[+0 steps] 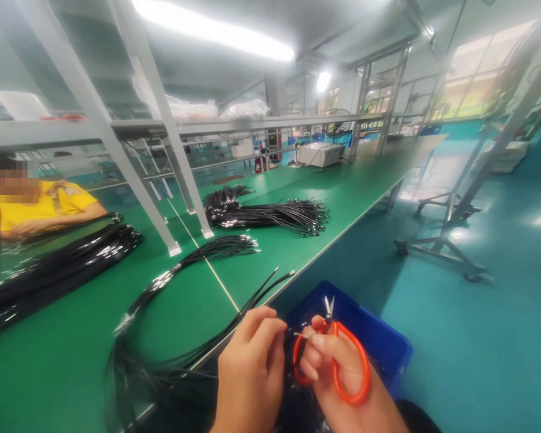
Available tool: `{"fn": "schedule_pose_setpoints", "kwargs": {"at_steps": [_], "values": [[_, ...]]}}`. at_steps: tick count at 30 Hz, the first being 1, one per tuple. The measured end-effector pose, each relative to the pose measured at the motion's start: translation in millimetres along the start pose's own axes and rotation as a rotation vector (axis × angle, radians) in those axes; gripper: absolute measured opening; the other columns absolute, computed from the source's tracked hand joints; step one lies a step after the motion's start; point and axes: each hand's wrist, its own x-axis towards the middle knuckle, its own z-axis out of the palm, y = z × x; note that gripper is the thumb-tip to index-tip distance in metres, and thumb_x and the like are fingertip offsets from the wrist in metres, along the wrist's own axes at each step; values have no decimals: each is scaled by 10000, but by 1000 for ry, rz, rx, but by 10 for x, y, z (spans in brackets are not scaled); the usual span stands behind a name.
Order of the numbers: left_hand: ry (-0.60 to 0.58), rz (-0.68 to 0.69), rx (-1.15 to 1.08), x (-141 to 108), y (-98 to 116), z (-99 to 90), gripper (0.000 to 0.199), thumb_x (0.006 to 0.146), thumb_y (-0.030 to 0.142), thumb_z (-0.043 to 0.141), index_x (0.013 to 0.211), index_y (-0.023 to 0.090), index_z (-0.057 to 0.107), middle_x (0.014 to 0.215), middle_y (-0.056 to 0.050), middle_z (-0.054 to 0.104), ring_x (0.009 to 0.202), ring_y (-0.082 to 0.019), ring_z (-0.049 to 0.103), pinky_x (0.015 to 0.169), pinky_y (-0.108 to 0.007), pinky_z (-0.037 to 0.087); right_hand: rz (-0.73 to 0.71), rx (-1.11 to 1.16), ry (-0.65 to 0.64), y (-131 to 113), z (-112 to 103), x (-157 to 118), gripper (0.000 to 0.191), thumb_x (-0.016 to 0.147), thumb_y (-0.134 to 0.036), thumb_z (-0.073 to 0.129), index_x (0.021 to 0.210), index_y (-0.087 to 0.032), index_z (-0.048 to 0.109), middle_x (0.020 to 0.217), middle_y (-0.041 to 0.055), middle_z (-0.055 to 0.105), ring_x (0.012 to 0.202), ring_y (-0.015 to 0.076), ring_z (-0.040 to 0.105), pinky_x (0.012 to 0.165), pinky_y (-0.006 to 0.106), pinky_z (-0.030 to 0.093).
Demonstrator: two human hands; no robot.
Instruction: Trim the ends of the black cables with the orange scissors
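Observation:
My right hand [329, 355] is closed around orange-handled scissors [352, 396], whose short blades point up and stand slightly apart. Between its thumb and forefinger is a small pale wire end or strand [307, 334]. My left hand [255, 355] is just to the left, its fingers curled together; what they hold, if anything, is hidden. Black cables [234, 323] pass behind the left hand at the table's edge, two tips sticking up beyond it. A looped bundle of black cables [151, 288] lies on the green table [184, 313] to the left.
Below my hands sits a blue bin [394, 343]. More black cable bundles [270, 215] lie farther along the table. Metal posts [148, 198] hold a shelf [252, 125]. A person in a yellow top [67, 201] sits across at left. A wheeled frame [446, 252] stands right.

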Motion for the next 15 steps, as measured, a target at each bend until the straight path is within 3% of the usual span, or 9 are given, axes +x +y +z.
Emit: {"fn": "schedule_pose_setpoints", "kwargs": {"at_steps": [3, 5, 11, 15], "values": [[-150, -149, -207, -39, 1, 31, 129, 796, 186, 578, 869, 223, 678, 781, -36, 693, 665, -177, 637, 620, -232, 488, -34, -49, 15, -7, 12, -4, 166, 582, -242, 754, 712, -177, 675, 510, -25, 536, 500, 114, 456, 501, 225, 411], [-218, -222, -361, -68, 11, 61, 94, 809, 219, 571, 793, 205, 663, 694, -18, 677, 601, -163, 621, 591, -226, 485, -47, -102, 1, -21, 14, -14, 158, 603, -258, 734, 721, -180, 662, 504, -27, 527, 494, 122, 453, 492, 234, 406], [-216, -293, -411, -79, 7, 61, 140, 781, 265, 618, 675, 177, 642, 633, -8, 647, 608, -152, 569, 582, -210, 444, -293, -320, 35, -70, 31, -61, 231, 640, -232, 758, 837, -212, 641, 719, 1, 652, 533, 106, 485, 531, 223, 413], [-215, -347, -502, -92, -27, 70, 180, 771, 312, 638, 665, 166, 640, 629, -12, 633, 607, -147, 538, 595, -220, 420, -275, -312, 12, -48, 60, -66, 219, 636, -211, 743, 821, -203, 626, 685, -5, 625, 514, 109, 483, 502, 224, 419]]}}
